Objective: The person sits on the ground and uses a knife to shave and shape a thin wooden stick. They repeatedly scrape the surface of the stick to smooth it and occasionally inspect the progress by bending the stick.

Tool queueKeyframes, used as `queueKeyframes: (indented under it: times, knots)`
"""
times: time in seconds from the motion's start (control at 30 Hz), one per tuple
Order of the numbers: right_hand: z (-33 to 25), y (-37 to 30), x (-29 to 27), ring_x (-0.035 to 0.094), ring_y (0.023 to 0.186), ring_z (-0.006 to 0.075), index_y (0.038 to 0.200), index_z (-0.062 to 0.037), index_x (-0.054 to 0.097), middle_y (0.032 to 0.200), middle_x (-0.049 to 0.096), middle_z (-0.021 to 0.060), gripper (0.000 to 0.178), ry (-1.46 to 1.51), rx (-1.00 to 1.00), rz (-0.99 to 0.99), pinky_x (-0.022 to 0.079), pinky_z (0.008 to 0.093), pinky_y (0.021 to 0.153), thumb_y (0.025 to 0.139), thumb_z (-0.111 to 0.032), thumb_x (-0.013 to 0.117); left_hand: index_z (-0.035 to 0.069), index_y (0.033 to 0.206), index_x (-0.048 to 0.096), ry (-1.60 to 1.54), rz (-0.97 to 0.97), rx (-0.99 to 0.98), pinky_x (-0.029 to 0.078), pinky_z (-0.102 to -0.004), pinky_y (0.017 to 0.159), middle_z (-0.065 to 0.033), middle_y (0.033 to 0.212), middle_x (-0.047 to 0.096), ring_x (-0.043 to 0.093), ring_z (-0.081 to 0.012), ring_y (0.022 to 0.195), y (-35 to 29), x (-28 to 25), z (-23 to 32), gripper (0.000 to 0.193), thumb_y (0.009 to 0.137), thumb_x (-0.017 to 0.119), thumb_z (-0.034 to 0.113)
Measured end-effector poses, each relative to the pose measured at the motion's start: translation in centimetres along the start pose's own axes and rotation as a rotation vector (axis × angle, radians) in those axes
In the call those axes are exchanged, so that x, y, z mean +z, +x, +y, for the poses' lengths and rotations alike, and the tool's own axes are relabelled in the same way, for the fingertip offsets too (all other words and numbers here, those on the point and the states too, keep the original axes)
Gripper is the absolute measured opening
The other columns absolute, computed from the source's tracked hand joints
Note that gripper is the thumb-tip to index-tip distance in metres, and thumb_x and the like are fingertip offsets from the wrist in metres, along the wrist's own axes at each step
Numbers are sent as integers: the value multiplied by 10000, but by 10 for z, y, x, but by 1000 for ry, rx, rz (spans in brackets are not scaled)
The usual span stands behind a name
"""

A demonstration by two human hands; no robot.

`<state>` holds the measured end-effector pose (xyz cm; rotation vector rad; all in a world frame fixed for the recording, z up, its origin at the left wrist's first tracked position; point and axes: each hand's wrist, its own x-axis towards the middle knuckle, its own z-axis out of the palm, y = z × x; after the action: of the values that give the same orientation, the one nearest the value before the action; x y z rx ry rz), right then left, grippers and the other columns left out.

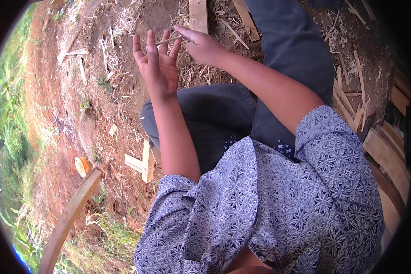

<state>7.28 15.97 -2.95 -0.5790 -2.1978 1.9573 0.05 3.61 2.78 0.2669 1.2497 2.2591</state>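
My left hand (pixel 159 68) is raised beyond my bent knee, palm showing and fingers spread apart. Across its fingers lies a thin, pale wooden stick (pixel 169 40), one end by the thumb. The stick's other end reaches my right hand (pixel 204 48), which is turned edge-on with its fingers stretched out toward the left hand. A narrow dark patch shows along the underside of those fingers; I cannot make out whether it is shadow or an object. Neither hand's fingers wrap round the stick.
Wood shavings and splinters (pixel 128 18) litter the brown earth. A flat board (pixel 198 16) lies beyond my hands, and crossed wood pieces (pixel 147 162) lie left of my knee. Planks (pixel 386 157) are stacked at right. A curved wooden beam (pixel 73 214) and an orange container (pixel 82 166) are at left.
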Motion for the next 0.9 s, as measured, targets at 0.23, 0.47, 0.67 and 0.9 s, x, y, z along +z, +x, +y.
queueKeyframes:
  times: [0.23, 0.47, 0.67, 0.9]
  knots:
    - [-7, 0, 2, 410, 1479, 232, 1571, -29, 378, 1586, 443, 183, 640, 102, -40, -4, 310, 322, 1221, 936, 4, 442, 80, 1285, 466, -74, 69, -21, 602, -442, 896, -107, 1091, 653, 663, -256, 1028, 3, -4, -2, 350, 1020, 656, 206]
    - [-1, 3, -6, 516, 1361, 144, 1582, -90, 397, 1555, 497, 150, 631, 143, 72, -54, 414, 267, 1103, 960, 5, 446, 129, 1133, 529, 124, 43, -90, 346, -280, 599, -1, 736, 454, 448, -143, 665, 2, 14, -5, 442, 1086, 383, 544]
    - [-2, 3, -7, 584, 1305, 203, 1546, -80, 446, 1515, 542, 160, 618, 101, 38, -53, 450, 306, 1082, 929, -55, 467, 110, 1123, 506, 331, 31, 29, 342, -288, 559, -3, 715, 433, 425, -142, 614, 0, 10, -6, 431, 1101, 315, 496]
    - [-14, 1, -1, 422, 1473, 225, 1550, -63, 434, 1587, 459, 132, 632, 35, -230, -24, 336, 319, 1208, 926, 33, 462, 106, 1095, 491, 327, 94, 54, 329, -275, 556, -1, 719, 404, 388, -115, 620, 1, 9, -13, 417, 1095, 349, 498]
